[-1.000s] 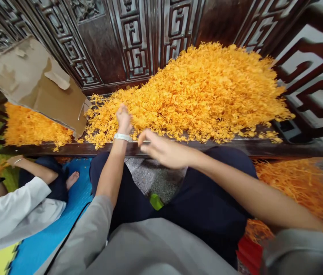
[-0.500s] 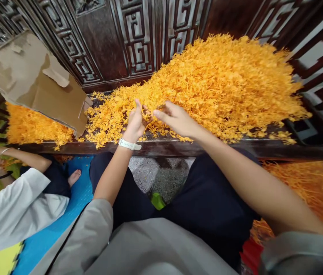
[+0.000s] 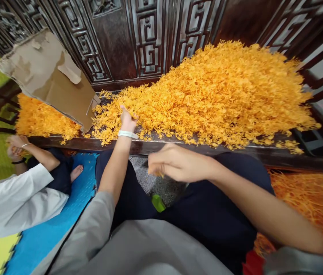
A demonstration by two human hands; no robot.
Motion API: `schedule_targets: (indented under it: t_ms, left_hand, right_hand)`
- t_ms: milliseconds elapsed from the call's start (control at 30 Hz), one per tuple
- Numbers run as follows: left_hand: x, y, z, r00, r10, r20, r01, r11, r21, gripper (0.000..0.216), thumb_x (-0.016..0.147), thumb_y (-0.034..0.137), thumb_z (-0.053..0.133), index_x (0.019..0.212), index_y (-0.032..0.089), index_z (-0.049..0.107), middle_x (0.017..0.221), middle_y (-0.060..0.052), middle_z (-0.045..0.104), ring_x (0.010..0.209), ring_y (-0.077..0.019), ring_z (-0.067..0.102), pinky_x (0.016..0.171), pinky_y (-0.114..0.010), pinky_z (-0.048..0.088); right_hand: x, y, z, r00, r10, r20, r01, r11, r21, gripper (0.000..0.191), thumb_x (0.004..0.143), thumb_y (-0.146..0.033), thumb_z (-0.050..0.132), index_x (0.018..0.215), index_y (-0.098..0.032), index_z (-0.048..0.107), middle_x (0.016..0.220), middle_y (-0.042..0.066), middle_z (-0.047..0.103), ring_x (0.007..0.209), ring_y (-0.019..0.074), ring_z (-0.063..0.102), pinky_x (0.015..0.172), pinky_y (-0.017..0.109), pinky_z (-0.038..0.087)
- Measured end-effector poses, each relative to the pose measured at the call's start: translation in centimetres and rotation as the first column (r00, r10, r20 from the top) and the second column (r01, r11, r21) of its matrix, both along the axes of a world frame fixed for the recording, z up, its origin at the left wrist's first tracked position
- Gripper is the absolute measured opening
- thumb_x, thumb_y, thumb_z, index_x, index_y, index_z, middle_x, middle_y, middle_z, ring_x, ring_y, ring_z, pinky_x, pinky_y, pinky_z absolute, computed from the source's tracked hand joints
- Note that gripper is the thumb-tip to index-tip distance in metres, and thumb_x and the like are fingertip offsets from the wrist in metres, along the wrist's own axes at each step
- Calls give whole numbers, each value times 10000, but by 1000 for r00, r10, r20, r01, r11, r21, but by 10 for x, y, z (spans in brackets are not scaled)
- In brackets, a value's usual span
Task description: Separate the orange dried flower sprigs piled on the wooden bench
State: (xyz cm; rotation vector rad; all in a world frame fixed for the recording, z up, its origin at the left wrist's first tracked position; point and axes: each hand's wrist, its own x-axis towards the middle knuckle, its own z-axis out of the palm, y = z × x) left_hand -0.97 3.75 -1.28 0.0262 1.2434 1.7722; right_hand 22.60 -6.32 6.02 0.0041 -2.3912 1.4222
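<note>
A large heap of small curly orange plastic pieces (image 3: pixel 230 95) covers the dark wooden bench. My left hand (image 3: pixel 128 120), with a pale band on its wrist, is over the thin left part of the heap. Its thumb points up and its fingers curl around a yellow-orange plastic piece (image 3: pixel 134 115); the fingertips are partly hidden. My right hand (image 3: pixel 177 162) is in front of the bench edge, above my lap, slightly blurred. Its fingers are curled closed, and a tiny orange speck shows beneath them, too small to identify.
A torn cardboard sheet (image 3: pixel 55 76) stands upright on the bench (image 3: pixel 161 147), with more orange pieces behind it. At left, another person's hands (image 3: pixel 16 147) are together. Orange strands (image 3: pixel 307 198) lie below the bench at right. Carved panels rise behind.
My right hand has pulled back from beside my left hand, toward me and down over my lap, closing its fingers. My left hand has shifted slightly left. The view has moved a little.
</note>
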Motion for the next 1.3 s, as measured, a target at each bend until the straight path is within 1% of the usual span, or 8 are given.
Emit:
schedule_targets:
  t_ms: [100, 267, 567, 767, 833, 933, 1167, 1300]
  left_hand:
    - [-17, -1, 2, 1000, -4, 8, 3, 999, 32, 511, 1059, 661, 481, 782, 234, 426, 522, 83, 376, 386, -74, 360, 402, -192, 288]
    - [35, -11, 2, 996, -83, -43, 87, 991, 100, 509, 1013, 641, 587, 751, 223, 463, 541, 58, 435, 437, -90, 451, 433, -196, 352]
    - [93, -27, 5, 983, -159, -97, 177, 957, 228, 535, 1019, 507, 656, 649, 190, 433, 538, 66, 409, 440, -55, 396, 458, -178, 324]
    - [-2, -7, 12, 985, -46, 167, 16, 984, 179, 481, 1116, 322, 536, 676, 209, 378, 497, 83, 382, 407, -52, 396, 461, -139, 394]
    - [-19, -10, 13, 985, -66, 159, 36, 982, 184, 490, 1101, 313, 571, 669, 210, 364, 498, 83, 385, 405, -47, 394, 453, -135, 396]
    - [-15, -18, 15, 983, -169, 76, 151, 968, 199, 522, 1066, 414, 625, 661, 212, 364, 513, 80, 384, 394, -45, 370, 421, -156, 356]
    - [42, -33, 25, 874, -385, -296, 427, 900, 89, 574, 957, 541, 732, 607, 219, 409, 494, 50, 438, 392, -81, 419, 416, -212, 346]
    - [59, -41, 24, 778, -515, -360, 564, 825, 40, 539, 955, 478, 762, 599, 221, 449, 492, 42, 471, 390, -90, 434, 426, -221, 371]
  right_hand:
    - [19, 26, 10, 974, -184, -134, 142, 952, -272, 382, 1055, -527, 615, 915, -186, 711, 807, 35, 692, 642, 115, 600, 630, 252, 476]
    - [22, 100, -30, 532, -846, 15, 789, 490, -371, 635, 985, -832, 473, 1093, -235, 662, 1033, 104, 696, 790, 187, 647, 635, 315, 507]
    - [-17, 71, -56, 628, -777, 49, 773, 630, 71, 628, 1005, -767, 532, 719, -225, 395, 667, -15, 429, 643, 147, 392, 639, 321, 271]
    - [-9, 7, -24, 984, 73, 160, -53, 990, -127, 593, 1066, -639, 536, 698, -175, 503, 621, -46, 423, 601, 96, 416, 633, 269, 319]
    - [-3, 2, -14, 954, 252, 160, -220, 956, -195, 515, 1040, -584, 625, 745, -163, 583, 658, -35, 504, 623, 96, 466, 646, 256, 363]
    - [13, 30, -7, 993, -120, 11, 116, 926, -359, 427, 961, -616, 710, 945, -191, 678, 837, 23, 641, 683, 129, 532, 646, 267, 428]
    - [38, 130, -49, 457, -883, 110, 811, 362, -460, 740, 972, -862, 345, 1303, -262, 624, 1118, 147, 649, 911, 265, 653, 711, 393, 552]
    - [23, 116, -62, 533, -823, 196, 794, 406, -452, 702, 967, -846, 462, 1231, -221, 641, 1111, 155, 684, 903, 244, 647, 699, 352, 550]
